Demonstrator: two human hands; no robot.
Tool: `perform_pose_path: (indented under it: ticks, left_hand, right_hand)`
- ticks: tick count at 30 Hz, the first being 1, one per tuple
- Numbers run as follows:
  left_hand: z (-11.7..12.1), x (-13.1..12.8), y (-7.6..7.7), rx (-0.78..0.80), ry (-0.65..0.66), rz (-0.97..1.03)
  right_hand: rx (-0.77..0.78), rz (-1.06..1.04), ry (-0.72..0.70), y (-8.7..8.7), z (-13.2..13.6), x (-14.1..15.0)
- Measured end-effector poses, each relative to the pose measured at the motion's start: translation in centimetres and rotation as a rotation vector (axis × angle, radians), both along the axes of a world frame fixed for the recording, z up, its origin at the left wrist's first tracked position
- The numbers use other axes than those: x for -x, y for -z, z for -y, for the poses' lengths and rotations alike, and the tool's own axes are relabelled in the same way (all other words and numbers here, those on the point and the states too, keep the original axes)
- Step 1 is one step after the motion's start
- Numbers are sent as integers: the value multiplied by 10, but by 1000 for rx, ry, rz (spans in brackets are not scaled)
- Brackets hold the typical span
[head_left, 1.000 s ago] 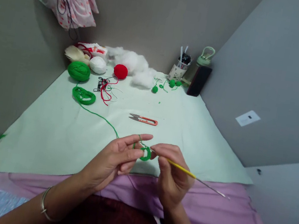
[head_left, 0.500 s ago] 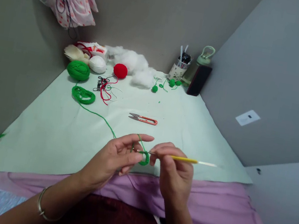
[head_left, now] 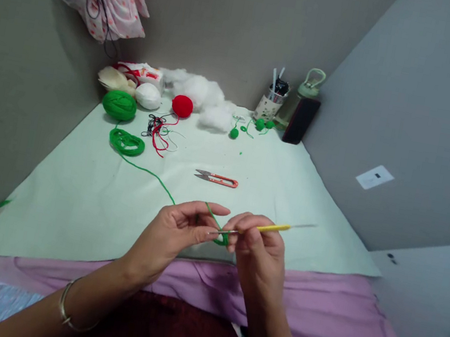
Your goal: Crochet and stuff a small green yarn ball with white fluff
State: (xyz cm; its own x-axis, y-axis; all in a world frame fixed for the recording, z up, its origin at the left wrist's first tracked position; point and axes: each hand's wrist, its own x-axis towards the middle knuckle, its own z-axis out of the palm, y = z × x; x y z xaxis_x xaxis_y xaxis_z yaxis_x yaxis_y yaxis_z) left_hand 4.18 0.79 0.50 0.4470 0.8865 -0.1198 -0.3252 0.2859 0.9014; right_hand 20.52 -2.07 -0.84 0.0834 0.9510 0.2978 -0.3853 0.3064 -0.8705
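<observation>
Between thumb and fingers, my left hand [head_left: 181, 230] pinches a small ring of green crochet [head_left: 221, 240]. Green yarn [head_left: 150, 171] runs over its raised index finger and back across the table to a loose coil [head_left: 126, 143] and a green yarn ball [head_left: 119, 106]. My right hand [head_left: 260, 250] is closed round a crochet hook with a yellow grip [head_left: 275, 228]. The hook's metal tip lies at the top of the ring, close to my left thumb. My fingers partly cover the ring.
Thread snips [head_left: 216, 179] lie beyond my hands. Farther back are a red yarn ball [head_left: 182, 106], a white yarn ball [head_left: 148, 95], white stuffing [head_left: 198, 94], small green balls [head_left: 234, 133], a pen cup [head_left: 268, 106], a phone [head_left: 301, 121] and a bottle [head_left: 307, 90].
The hook has swung from its rear end pointing down right, through level, to pointing up right. My right hand has turned with it, and the ring has shifted slightly in my left fingers.
</observation>
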Motion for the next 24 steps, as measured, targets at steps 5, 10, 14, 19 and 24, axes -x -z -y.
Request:
perform_pose_path:
  ticks: [5,10,14,19,24]
  left_hand:
    - [1,0,0,37,-27,17]
    - [-2,0,0,-30,-44,-22]
    - [-1,1,-1,-81,-104,-73]
    - [-1,0,2,40,17,46]
    - [-6,3,3,230,188,204]
  right_hand:
    - [93,-136,-169,-1,-4,-4]
    - [-168,253,43,-4,6,-13]
    - [-405,671,201,-7,14,-19]
    - [-658,1154,382,-2,15,-17]
    - [-577,1011,381,-1,15,-14]
